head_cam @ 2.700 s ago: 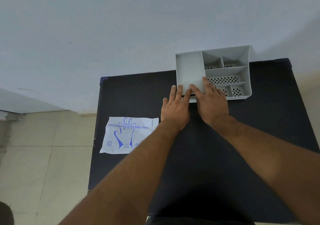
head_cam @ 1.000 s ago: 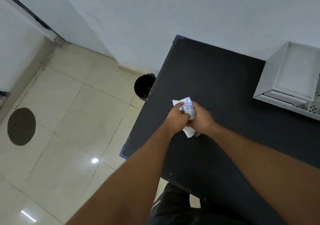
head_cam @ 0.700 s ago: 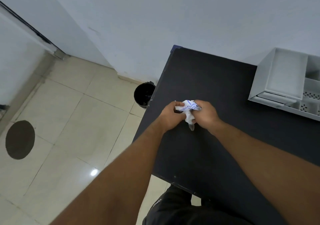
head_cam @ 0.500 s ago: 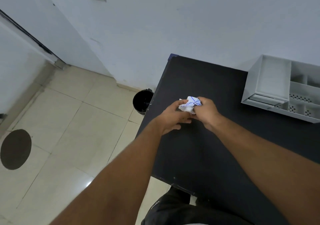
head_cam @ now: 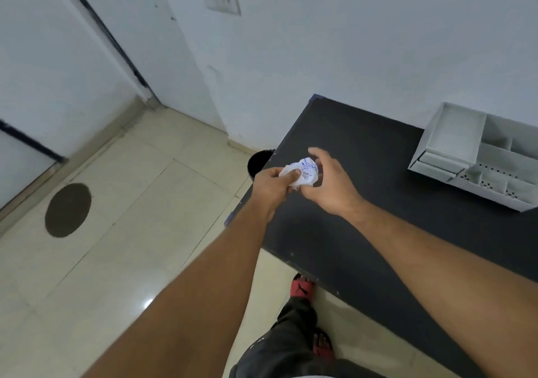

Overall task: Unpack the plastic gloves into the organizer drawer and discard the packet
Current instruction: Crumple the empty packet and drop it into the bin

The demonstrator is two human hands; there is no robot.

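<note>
1. Crumpling the packet (head_cam: 304, 171): your left hand (head_cam: 273, 186) pinches it; your right hand (head_cam: 330, 184) cups it loosely, above the surface (head_cam: 364, 173) edge.
2. Compress it tight; then aim for the bin (head_cam: 257, 163) below; organizer (head_cam: 477, 156) sits well apart.

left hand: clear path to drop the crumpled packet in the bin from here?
Probably yes. The left hand pinches the crumpled packet near the table's left edge. The black bin sits on the floor just beyond that edge, mouth open, partly hidden by the tabletop. Nothing shows in between.
</note>
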